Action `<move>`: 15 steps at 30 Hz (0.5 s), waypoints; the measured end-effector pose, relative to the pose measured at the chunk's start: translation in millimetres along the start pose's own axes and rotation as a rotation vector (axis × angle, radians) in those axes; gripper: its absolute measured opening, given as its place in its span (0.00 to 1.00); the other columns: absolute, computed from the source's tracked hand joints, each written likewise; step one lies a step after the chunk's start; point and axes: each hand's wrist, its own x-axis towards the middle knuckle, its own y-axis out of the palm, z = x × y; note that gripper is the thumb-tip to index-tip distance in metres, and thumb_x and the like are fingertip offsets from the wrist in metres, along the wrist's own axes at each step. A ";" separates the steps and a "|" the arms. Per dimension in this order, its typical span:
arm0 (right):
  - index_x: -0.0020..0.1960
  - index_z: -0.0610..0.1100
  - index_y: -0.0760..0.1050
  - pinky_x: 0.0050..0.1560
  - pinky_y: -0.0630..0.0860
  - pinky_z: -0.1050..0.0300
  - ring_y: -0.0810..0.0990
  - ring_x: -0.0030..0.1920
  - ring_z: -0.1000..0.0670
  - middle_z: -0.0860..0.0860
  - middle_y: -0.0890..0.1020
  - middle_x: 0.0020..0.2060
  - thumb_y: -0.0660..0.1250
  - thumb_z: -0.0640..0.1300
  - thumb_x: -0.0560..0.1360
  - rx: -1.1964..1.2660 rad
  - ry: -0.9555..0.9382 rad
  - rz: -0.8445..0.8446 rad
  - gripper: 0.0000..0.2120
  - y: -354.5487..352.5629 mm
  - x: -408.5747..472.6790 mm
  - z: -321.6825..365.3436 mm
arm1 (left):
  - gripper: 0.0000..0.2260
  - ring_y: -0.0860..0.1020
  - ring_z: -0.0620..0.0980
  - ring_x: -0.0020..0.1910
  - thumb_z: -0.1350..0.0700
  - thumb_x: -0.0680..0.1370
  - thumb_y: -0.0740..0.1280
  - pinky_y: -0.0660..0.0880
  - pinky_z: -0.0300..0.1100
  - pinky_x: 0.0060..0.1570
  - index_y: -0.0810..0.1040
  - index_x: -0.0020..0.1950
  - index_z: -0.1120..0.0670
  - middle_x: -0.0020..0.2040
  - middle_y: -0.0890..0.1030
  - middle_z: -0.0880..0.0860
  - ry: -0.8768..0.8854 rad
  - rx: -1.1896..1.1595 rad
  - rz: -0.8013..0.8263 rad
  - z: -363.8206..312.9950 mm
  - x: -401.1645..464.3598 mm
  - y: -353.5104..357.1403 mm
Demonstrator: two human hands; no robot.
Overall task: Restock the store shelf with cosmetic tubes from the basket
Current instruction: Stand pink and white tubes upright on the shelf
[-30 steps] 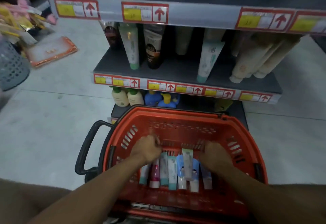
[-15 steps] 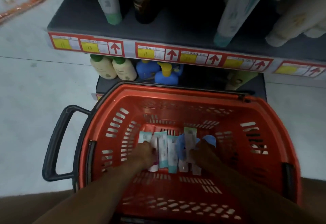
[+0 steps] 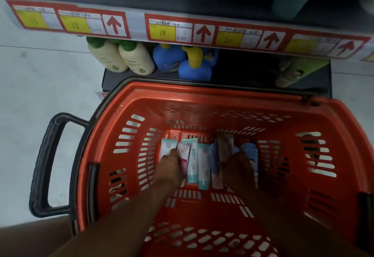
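Reaching deep into the red basket, both hands have sunk to its floor since a moment ago. The left hand pinches the pink-and-white tube; the right hand closes round the beige tube (grip partly hidden). The remaining cosmetic tubes lie side by side between them. The shelf above awaits stock: pickup under way, nothing yet placed.
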 end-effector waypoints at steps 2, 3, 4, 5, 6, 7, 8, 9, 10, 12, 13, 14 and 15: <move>0.70 0.47 0.70 0.60 0.74 0.50 0.78 0.63 0.42 0.46 0.79 0.61 0.73 0.51 0.76 0.010 0.006 0.013 0.25 -2.4 -2.6 6.3 | 0.14 0.83 0.52 0.52 0.49 0.79 0.72 0.83 0.48 0.51 0.74 0.60 0.53 0.54 0.83 0.53 -0.044 -0.004 -0.011 -0.4 2.6 3.6; 0.69 0.48 0.71 0.60 0.75 0.49 0.79 0.62 0.42 0.47 0.80 0.61 0.72 0.52 0.75 0.018 0.002 0.015 0.25 -4.8 -4.1 7.6 | 0.16 0.83 0.53 0.54 0.49 0.78 0.74 0.82 0.48 0.53 0.75 0.61 0.54 0.55 0.83 0.54 -0.072 -0.008 0.005 0.2 3.8 6.1; 0.68 0.49 0.72 0.60 0.76 0.49 0.80 0.61 0.42 0.47 0.80 0.59 0.71 0.55 0.74 0.022 0.003 0.010 0.24 -7.1 -5.3 8.3 | 0.18 0.83 0.53 0.55 0.50 0.76 0.76 0.82 0.47 0.54 0.76 0.61 0.55 0.56 0.83 0.54 -0.099 -0.022 0.033 1.3 5.2 8.5; 0.66 0.50 0.73 0.59 0.77 0.48 0.80 0.60 0.42 0.47 0.81 0.57 0.70 0.58 0.73 0.018 0.000 0.001 0.25 -8.6 -4.3 6.5 | 0.20 0.83 0.53 0.55 0.51 0.73 0.79 0.81 0.45 0.54 0.77 0.60 0.55 0.56 0.84 0.54 -0.124 -0.031 0.074 2.1 6.3 11.3; 0.65 0.52 0.73 0.59 0.79 0.46 0.81 0.58 0.42 0.48 0.82 0.56 0.67 0.62 0.71 -0.009 0.005 -0.006 0.26 -11.8 -4.7 6.5 | 0.21 0.83 0.52 0.56 0.52 0.72 0.80 0.81 0.44 0.53 0.78 0.60 0.56 0.57 0.84 0.53 -0.141 -0.033 0.111 3.0 7.6 14.5; 0.65 0.52 0.74 0.57 0.79 0.45 0.82 0.57 0.42 0.48 0.83 0.54 0.65 0.64 0.70 -0.033 0.002 -0.009 0.27 -14.2 -5.0 6.4 | 0.22 0.83 0.51 0.56 0.52 0.71 0.81 0.81 0.42 0.53 0.79 0.61 0.55 0.57 0.84 0.53 -0.154 -0.037 0.142 2.9 8.1 17.0; 0.64 0.52 0.74 0.56 0.80 0.46 0.82 0.55 0.42 0.48 0.83 0.53 0.64 0.65 0.69 -0.050 -0.007 -0.009 0.28 -15.2 -4.8 5.7 | 0.21 0.83 0.51 0.55 0.53 0.71 0.81 0.80 0.41 0.52 0.80 0.61 0.55 0.57 0.85 0.52 -0.156 -0.045 0.162 3.2 8.9 19.6; 0.63 0.51 0.75 0.54 0.80 0.47 0.83 0.54 0.42 0.48 0.83 0.52 0.64 0.65 0.70 -0.060 -0.015 -0.007 0.27 -14.5 -4.5 3.7 | 0.21 0.83 0.50 0.55 0.53 0.71 0.81 0.80 0.40 0.51 0.81 0.61 0.55 0.57 0.85 0.52 -0.155 -0.048 0.171 3.2 9.5 21.4; 0.63 0.51 0.75 0.54 0.80 0.47 0.83 0.53 0.43 0.48 0.83 0.52 0.64 0.66 0.71 -0.058 -0.018 0.000 0.27 -15.0 -5.4 3.6 | 0.20 0.83 0.50 0.54 0.54 0.71 0.81 0.80 0.40 0.51 0.82 0.61 0.55 0.57 0.85 0.52 -0.154 -0.046 0.173 3.7 10.4 23.3; 0.63 0.54 0.75 0.54 0.81 0.46 0.83 0.53 0.44 0.50 0.83 0.52 0.60 0.71 0.68 -0.034 -0.007 0.003 0.30 -15.1 -6.3 2.7 | 0.21 0.83 0.51 0.55 0.54 0.71 0.81 0.80 0.41 0.52 0.81 0.62 0.55 0.57 0.85 0.53 -0.161 -0.051 0.181 3.9 11.0 25.0; 0.63 0.55 0.75 0.53 0.81 0.46 0.83 0.53 0.44 0.50 0.83 0.52 0.60 0.71 0.67 -0.026 -0.005 0.002 0.31 -14.1 -6.0 0.7 | 0.23 0.83 0.52 0.56 0.54 0.71 0.81 0.81 0.42 0.54 0.80 0.63 0.55 0.58 0.84 0.53 -0.167 -0.060 0.187 3.3 10.7 25.4; 0.64 0.55 0.74 0.52 0.80 0.48 0.83 0.53 0.44 0.50 0.83 0.52 0.62 0.69 0.67 -0.031 -0.009 0.007 0.30 -12.7 -4.8 -1.9 | 0.25 0.82 0.52 0.57 0.54 0.70 0.81 0.81 0.44 0.56 0.79 0.64 0.54 0.59 0.83 0.53 -0.174 -0.063 0.188 2.9 11.0 26.7; 0.64 0.55 0.74 0.51 0.79 0.50 0.82 0.54 0.43 0.50 0.82 0.53 0.66 0.66 0.68 -0.047 -0.004 0.021 0.28 -10.9 -2.7 -5.0 | 0.27 0.82 0.53 0.59 0.52 0.69 0.81 0.82 0.47 0.58 0.77 0.66 0.54 0.60 0.82 0.54 -0.175 -0.062 0.181 2.0 11.2 28.0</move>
